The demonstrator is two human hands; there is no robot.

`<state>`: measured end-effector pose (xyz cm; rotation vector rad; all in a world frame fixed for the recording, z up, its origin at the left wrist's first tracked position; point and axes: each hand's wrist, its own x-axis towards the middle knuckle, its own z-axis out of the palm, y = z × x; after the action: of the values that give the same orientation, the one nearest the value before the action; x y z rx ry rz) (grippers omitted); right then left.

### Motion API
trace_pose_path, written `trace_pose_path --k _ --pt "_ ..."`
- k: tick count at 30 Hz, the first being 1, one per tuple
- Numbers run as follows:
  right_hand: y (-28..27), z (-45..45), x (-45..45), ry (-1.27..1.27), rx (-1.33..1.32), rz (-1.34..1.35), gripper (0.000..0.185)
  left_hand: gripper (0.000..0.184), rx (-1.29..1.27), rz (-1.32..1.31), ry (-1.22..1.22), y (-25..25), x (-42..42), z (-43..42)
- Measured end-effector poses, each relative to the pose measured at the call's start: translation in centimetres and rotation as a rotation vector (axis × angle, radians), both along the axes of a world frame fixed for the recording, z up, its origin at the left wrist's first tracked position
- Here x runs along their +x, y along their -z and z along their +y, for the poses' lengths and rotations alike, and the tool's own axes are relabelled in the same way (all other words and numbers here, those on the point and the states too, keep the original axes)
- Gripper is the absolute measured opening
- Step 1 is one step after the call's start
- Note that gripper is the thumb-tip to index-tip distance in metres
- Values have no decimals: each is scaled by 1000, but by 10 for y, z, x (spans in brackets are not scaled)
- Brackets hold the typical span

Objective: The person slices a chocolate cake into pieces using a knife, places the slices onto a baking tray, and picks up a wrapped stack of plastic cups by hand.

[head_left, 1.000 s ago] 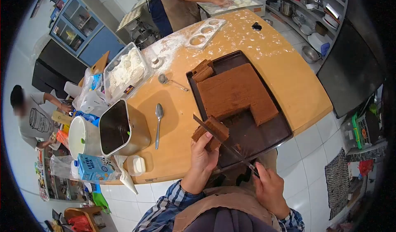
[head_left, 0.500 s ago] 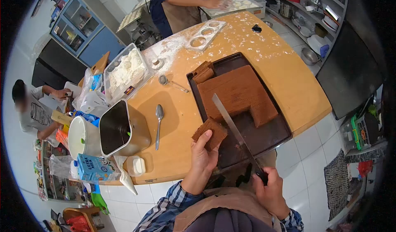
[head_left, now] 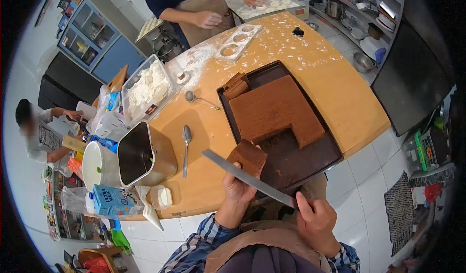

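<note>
My left hand (head_left: 237, 189) grips a square piece of chocolate cake (head_left: 250, 159) over the near left edge of a dark baking tray (head_left: 323, 163). My right hand (head_left: 318, 219) is closed round the handle of a long knife (head_left: 252, 180). Its blade points up and left, passing in front of my left hand and just below the cake piece. On the tray lies the large remaining slab of chocolate cake (head_left: 276, 110), with a corner section cut out of its near side. Cut strips of cake (head_left: 236, 87) lean at the tray's far left corner.
Left of the tray are a spoon (head_left: 186, 149), a small strainer (head_left: 191, 97), a tall metal tin (head_left: 162, 159), a flour bin (head_left: 150, 91) and a milk carton (head_left: 114, 200). A cutter board (head_left: 239, 42) lies across the table near a co-worker (head_left: 194, 10). Another person (head_left: 41, 132) is at left.
The knife has swung left and its blade now crosses in front of my left hand. The held cake piece has tilted. The co-worker's one hand has drawn back from the far tray.
</note>
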<state>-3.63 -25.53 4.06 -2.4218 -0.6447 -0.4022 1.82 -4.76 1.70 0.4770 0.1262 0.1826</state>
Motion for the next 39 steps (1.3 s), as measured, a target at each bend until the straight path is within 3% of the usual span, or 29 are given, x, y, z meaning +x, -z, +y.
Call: trace_pose_path --k 3,6,10,19,22,28,32,33,39 --pt "-1 -3 -1 -67 36 -18 61 63 -69 -77 9 7 1 2" --pt "2 -1 -4 -41 28 -28 51 66 -146 -165 59 12 0 6" --pt "-2 -2 -4 -88 65 -9 52 68 -340 -311 212 24 -1 13" --pt "-2 -1 -4 -119 63 0 54 67 -311 -411 265 30 2 17" --pt "-4 -1 -4 -118 71 23 56 68 -353 -322 227 28 0 17" --pt "4 0 -6 -63 72 60 64 59 83 58 -3 -5 0 6" --pt "2 1 -3 -35 101 122 63 45 183 296 -59 2 0 5" --pt "2 1 -3 -33 115 147 62 37 206 261 -64 -6 1 0" --pt "6 -1 -3 -29 90 232 60 34 249 324 -52 -12 4 -7"
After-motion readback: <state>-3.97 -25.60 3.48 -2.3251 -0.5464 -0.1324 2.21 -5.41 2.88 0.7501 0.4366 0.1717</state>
